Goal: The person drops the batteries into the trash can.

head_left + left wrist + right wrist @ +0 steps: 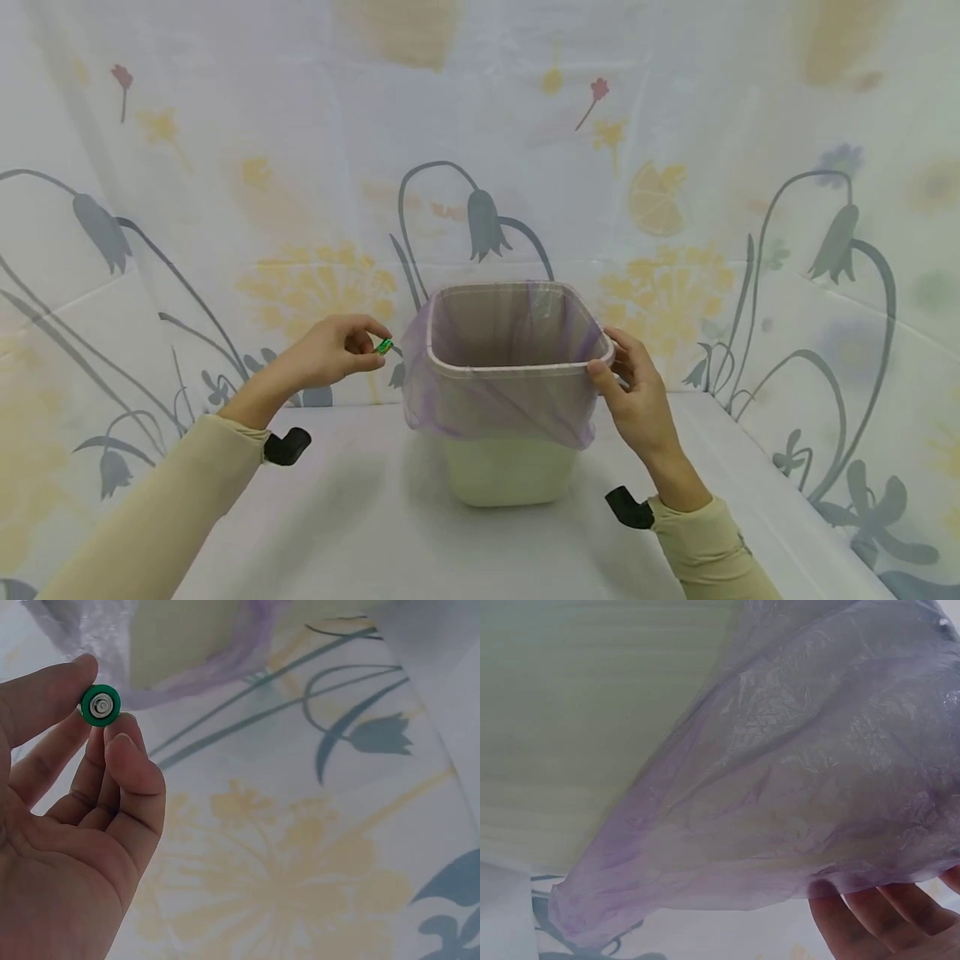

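Observation:
A pale trash bin [510, 475] stands upright, lined with a thin purple plastic bag [502, 408] folded out over its rim [517, 369]. Left of the bin, my left hand [330, 350] pinches a small green battery [384, 346] between thumb and fingertips, roughly level with the rim. Its round metal end with the nub shows in the left wrist view, the battery [100, 705] close to the bag [247, 645]. At the front right corner, my right hand [637, 400] grips the bagged rim, thumb in front and fingers along the right side. Bag folds [780, 787] fill much of the right wrist view.
The bin stands on a white-covered table [337, 517]. Close behind and at both sides hangs a pale sheet [480, 117] printed with flowers. A black wrist piece [287, 447] sits at my left cuff and another black piece [630, 508] at my right.

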Demonstrator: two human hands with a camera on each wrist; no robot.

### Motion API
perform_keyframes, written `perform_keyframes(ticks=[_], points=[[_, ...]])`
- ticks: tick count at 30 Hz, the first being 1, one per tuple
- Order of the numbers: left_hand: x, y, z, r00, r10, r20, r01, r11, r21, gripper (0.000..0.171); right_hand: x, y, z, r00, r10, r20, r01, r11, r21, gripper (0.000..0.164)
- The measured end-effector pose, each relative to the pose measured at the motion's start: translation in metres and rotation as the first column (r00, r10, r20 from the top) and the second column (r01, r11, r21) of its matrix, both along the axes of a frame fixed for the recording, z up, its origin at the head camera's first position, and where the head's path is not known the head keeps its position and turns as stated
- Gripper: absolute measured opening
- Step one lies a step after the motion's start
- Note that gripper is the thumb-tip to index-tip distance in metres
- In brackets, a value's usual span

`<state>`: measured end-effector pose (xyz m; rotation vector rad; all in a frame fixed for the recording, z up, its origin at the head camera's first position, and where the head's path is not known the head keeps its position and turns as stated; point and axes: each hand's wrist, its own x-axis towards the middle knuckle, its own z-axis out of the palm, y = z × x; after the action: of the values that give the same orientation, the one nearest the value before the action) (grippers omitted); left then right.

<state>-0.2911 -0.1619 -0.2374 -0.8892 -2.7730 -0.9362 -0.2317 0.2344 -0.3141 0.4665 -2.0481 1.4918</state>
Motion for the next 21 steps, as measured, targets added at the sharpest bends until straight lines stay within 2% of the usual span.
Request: perform_keyframes(ticks=[7, 13, 16, 21], points=[[-0.007, 0.026, 0.029, 1.000, -0.017, -0.014, 0.018, 1.000, 0.024, 0.030, -0.003, 0.000, -0.001, 1.000, 0.000, -0.006, 0.000, 1.000, 0.013, 0.050], [-0.011, 0.061, 0.051, 0.998, -0.053, -0.031, 0.055, 0.997, 0.063, 0.028, -0.002, 0.000, -0.001, 1.000, -0.023, 0.014, 0.023, 1.000, 0.002, 0.049], [-0.013, 0.079, 0.055, 0.997, -0.075, -0.014, 0.076, 0.994, 0.085, 0.028, -0.002, 0.002, -0.001, 1.000, -0.025, 0.017, 0.025, 1.000, 0.005, 0.050], [-0.017, 0.102, 0.053, 0.993, -0.120, 0.010, 0.119, 0.990, 0.081, 0.030, -0.003, 0.001, -0.001, 1.000, -0.017, 0.016, 0.017, 1.000, 0.010, 0.050]])
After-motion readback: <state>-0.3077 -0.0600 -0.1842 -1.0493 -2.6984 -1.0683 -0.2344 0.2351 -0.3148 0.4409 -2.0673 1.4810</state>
